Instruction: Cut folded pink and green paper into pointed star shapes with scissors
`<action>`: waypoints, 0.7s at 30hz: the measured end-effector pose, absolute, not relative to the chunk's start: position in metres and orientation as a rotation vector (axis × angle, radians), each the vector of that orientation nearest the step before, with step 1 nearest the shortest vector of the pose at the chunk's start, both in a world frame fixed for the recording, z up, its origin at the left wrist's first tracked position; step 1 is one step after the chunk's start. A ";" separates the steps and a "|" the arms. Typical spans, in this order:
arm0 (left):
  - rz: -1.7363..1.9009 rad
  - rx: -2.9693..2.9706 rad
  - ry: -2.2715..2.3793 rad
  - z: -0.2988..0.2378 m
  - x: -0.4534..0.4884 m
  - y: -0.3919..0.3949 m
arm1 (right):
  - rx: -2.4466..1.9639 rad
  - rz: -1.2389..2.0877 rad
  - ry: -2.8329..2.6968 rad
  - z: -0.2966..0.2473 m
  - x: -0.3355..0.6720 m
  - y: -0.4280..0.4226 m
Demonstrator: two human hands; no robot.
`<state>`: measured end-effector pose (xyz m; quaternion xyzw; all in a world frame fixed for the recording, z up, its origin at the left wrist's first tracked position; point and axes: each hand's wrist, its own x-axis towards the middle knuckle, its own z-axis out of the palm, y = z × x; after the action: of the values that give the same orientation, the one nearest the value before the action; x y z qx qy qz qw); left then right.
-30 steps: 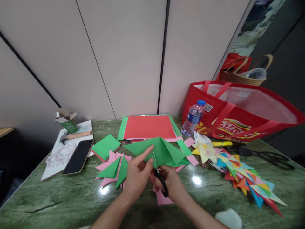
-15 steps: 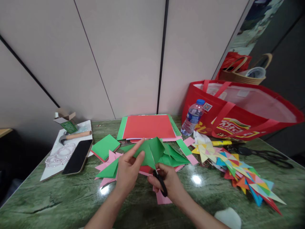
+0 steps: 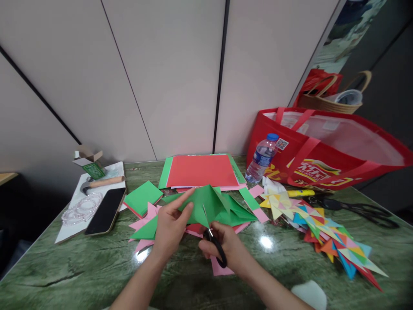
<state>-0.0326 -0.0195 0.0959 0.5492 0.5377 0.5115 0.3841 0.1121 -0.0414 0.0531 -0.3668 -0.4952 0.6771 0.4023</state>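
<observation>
My left hand pinches the left part of a creased sheet of green paper, thumb on top and index finger stretched along it. In my right hand is a pair of scissors with black handles, its blade lying at the green paper near the middle. Beneath and around the hands lie pink paper pieces and folded green pieces. A small stack of green and red squares rests left of the hands.
Behind stands a pile of coloured sheets. To the right are a water bottle, a red bag, a yellow tube, black scissors and folded paper shapes. Left are a phone, a hammer and beads.
The scissor blade now shows farther up over the green paper, whose middle has shifted shape. Both hands stay in nearly the same place.
</observation>
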 end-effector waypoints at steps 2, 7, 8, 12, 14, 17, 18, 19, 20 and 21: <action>1.327 1.406 1.378 0.098 -0.037 -0.018 | -0.921 1.756 -1.258 0.054 0.113 -0.042; 1.391 1.400 1.337 0.102 -0.047 -0.014 | -0.836 1.847 -1.264 0.057 0.114 -0.044; 1.386 1.406 1.333 0.103 -0.048 -0.013 | -0.806 1.859 -1.261 0.056 0.114 -0.044; 1.306 1.418 1.282 0.104 -0.050 -0.014 | -0.684 1.923 -1.268 0.053 0.118 -0.042; 1.246 1.402 1.235 0.105 -0.050 -0.016 | -0.608 1.957 -1.304 0.051 0.120 -0.040; 1.203 1.331 1.188 0.108 -0.049 -0.017 | -0.532 1.921 -1.374 0.049 0.124 -0.036; 1.206 1.303 1.178 0.110 -0.048 -0.017 | -0.527 1.888 -1.398 0.048 0.125 -0.036; 1.217 1.277 1.166 0.111 -0.048 -0.017 | -0.529 1.852 -1.419 0.048 0.125 -0.035; 1.229 1.256 1.151 0.113 -0.047 -0.017 | -0.536 1.820 -1.442 0.047 0.126 -0.035; 1.243 1.238 1.137 0.114 -0.047 -0.017 | -0.546 1.791 -1.465 0.047 0.126 -0.035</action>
<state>-0.0468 -0.0173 0.1136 0.5123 0.4706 0.5144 0.5016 0.1258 -0.0349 0.0468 -0.2132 -0.5717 0.6991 0.3729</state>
